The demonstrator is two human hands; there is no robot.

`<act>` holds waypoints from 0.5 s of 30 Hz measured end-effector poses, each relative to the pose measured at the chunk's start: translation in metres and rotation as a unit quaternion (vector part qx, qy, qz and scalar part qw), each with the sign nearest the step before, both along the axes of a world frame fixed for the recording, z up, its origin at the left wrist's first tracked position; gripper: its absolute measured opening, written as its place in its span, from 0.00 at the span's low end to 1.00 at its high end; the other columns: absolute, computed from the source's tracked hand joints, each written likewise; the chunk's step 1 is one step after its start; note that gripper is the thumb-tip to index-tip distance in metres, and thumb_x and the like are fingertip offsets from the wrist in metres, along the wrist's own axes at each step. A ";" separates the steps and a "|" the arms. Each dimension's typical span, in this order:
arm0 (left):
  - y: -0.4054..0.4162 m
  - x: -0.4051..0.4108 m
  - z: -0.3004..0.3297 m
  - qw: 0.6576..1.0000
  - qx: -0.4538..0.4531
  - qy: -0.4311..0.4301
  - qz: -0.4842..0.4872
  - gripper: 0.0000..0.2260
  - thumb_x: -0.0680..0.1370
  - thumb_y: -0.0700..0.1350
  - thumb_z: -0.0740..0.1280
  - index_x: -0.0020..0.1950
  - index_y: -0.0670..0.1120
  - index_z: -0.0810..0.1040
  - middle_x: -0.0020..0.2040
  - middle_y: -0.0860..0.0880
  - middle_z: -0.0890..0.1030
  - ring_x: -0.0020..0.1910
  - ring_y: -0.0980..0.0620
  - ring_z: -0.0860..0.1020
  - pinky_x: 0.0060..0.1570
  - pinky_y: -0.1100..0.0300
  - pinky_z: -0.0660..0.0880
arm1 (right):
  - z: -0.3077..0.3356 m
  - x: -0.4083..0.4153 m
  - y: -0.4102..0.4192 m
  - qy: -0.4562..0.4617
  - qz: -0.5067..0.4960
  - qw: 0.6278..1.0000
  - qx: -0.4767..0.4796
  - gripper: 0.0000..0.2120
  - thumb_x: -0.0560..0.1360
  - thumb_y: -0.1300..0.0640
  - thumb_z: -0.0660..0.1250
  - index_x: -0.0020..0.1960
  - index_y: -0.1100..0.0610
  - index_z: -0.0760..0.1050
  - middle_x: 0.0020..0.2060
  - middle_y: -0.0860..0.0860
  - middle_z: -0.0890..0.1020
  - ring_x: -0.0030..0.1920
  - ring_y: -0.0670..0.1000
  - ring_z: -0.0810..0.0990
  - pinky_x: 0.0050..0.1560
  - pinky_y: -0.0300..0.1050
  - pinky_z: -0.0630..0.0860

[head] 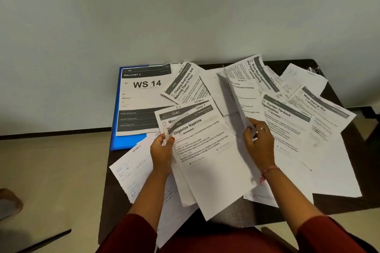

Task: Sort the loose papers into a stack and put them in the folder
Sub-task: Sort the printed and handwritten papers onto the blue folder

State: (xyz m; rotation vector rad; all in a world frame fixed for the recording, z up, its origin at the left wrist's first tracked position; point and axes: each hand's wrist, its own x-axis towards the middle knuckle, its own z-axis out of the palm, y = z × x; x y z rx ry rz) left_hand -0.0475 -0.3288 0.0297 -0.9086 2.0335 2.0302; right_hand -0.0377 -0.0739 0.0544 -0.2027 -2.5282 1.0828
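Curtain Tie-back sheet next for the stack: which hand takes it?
Right, probably. The right hand sits beside the Curtain Tie-back sheet, though it pinches an upright sheet. The left hand grips the Organize Napkins stack on the far side.

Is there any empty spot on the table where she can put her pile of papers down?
Not much. Bare dark table shows at the near right corner below the Curtain Tie-back sheet, and a little at the far right edge. The middle is crowded with overlapping sheets, and the WS 14 sheet covers the blue folder.

Soft even light, slight blur, wide-angle distortion
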 end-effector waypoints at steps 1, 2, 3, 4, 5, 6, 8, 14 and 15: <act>0.003 -0.002 0.000 1.000 0.005 -0.001 -0.006 0.08 0.79 0.44 0.65 0.58 0.47 0.75 0.48 0.53 0.80 0.45 0.52 0.80 0.42 0.58 0.80 | 0.001 0.000 0.001 0.006 0.000 1.000 0.001 0.12 0.75 0.70 0.63 0.58 0.64 0.76 0.45 0.48 0.74 0.46 0.51 0.74 0.45 0.48 0.74; 0.007 -0.004 -0.001 1.000 0.015 0.000 -0.013 0.09 0.79 0.44 0.65 0.59 0.46 0.75 0.49 0.51 0.81 0.46 0.50 0.81 0.43 0.56 0.81 | 0.001 0.001 0.003 0.010 0.001 1.000 0.004 0.12 0.75 0.70 0.63 0.58 0.64 0.76 0.46 0.48 0.74 0.46 0.51 0.74 0.45 0.47 0.74; 0.010 -0.006 -0.002 1.000 0.023 0.000 -0.018 0.09 0.79 0.43 0.65 0.59 0.46 0.75 0.50 0.49 0.81 0.46 0.49 0.82 0.43 0.56 0.81 | 0.002 0.001 0.004 0.012 0.002 1.000 0.008 0.12 0.75 0.69 0.63 0.58 0.64 0.76 0.46 0.48 0.74 0.45 0.51 0.74 0.45 0.45 0.73; 0.013 -0.008 -0.002 0.999 0.029 0.001 -0.024 0.08 0.79 0.43 0.65 0.58 0.46 0.76 0.49 0.49 0.82 0.45 0.49 0.82 0.41 0.56 0.82 | 0.003 0.002 0.005 0.013 0.004 1.000 0.012 0.12 0.75 0.67 0.62 0.58 0.64 0.76 0.46 0.48 0.75 0.45 0.51 0.74 0.45 0.42 0.72; 0.016 -0.010 -0.002 0.999 0.029 0.002 -0.030 0.08 0.79 0.43 0.66 0.57 0.46 0.76 0.49 0.49 0.82 0.44 0.49 0.82 0.40 0.56 0.82 | 0.003 0.003 0.006 0.016 0.006 1.000 0.017 0.12 0.75 0.66 0.62 0.58 0.64 0.76 0.45 0.48 0.74 0.43 0.51 0.74 0.45 0.37 0.70; 0.018 -0.012 -0.004 0.999 0.026 0.001 -0.034 0.08 0.79 0.43 0.66 0.57 0.47 0.75 0.49 0.49 0.82 0.45 0.48 0.83 0.41 0.54 0.82 | 0.003 0.003 0.006 0.021 0.008 0.999 0.025 0.13 0.75 0.65 0.61 0.58 0.63 0.76 0.45 0.48 0.74 0.42 0.50 0.73 0.45 0.34 0.68; 0.023 -0.017 -0.005 0.999 0.017 -0.006 -0.051 0.08 0.79 0.44 0.66 0.57 0.47 0.75 0.50 0.49 0.82 0.47 0.47 0.82 0.45 0.49 0.82 | 0.002 0.005 0.006 0.025 0.013 0.999 0.044 0.13 0.75 0.65 0.62 0.59 0.63 0.76 0.45 0.47 0.74 0.43 0.47 0.71 0.46 0.32 0.67; 0.031 -0.027 -0.007 0.997 0.019 -0.002 -0.069 0.10 0.78 0.40 0.67 0.58 0.43 0.74 0.56 0.44 0.81 0.52 0.45 0.81 0.52 0.45 0.79 | -0.006 0.011 0.005 0.006 0.018 0.998 0.058 0.14 0.75 0.64 0.62 0.60 0.62 0.76 0.48 0.52 0.78 0.48 0.44 0.70 0.50 0.32 0.66; 0.033 -0.028 -0.006 0.998 0.017 -0.003 -0.066 0.10 0.78 0.40 0.67 0.59 0.43 0.74 0.56 0.45 0.80 0.53 0.45 0.81 0.53 0.46 0.79 | -0.007 0.012 0.005 0.005 0.020 0.998 0.058 0.14 0.75 0.65 0.62 0.60 0.62 0.76 0.48 0.53 0.78 0.49 0.43 0.70 0.50 0.32 0.66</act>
